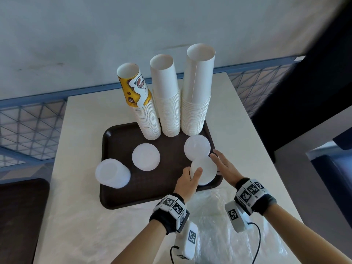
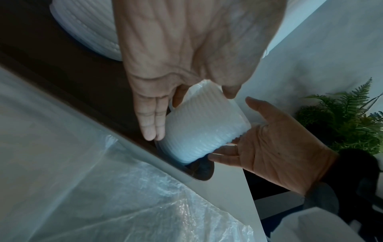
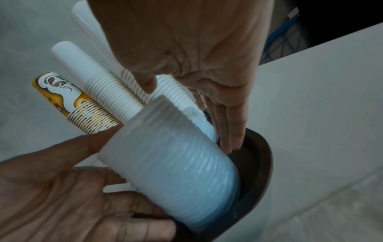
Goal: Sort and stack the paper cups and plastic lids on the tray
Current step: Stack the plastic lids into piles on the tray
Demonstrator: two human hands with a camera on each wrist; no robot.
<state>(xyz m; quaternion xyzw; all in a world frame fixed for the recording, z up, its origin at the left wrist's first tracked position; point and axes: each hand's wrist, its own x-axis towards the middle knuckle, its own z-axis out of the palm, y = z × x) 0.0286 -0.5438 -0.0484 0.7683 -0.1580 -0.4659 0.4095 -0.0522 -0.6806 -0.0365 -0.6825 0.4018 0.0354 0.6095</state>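
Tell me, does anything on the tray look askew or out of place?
Yes. The lid stack at the tray's front left corner hangs over the rim onto the table. The printed cup stack also seems to lean left.

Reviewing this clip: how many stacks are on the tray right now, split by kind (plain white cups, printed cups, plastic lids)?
Plain white paper cup stacks: 2
Printed yellow cup stack: 1
Plastic lid stacks: 4, the fourth between the left hand and right hand
Total: 7 stacks on the tray
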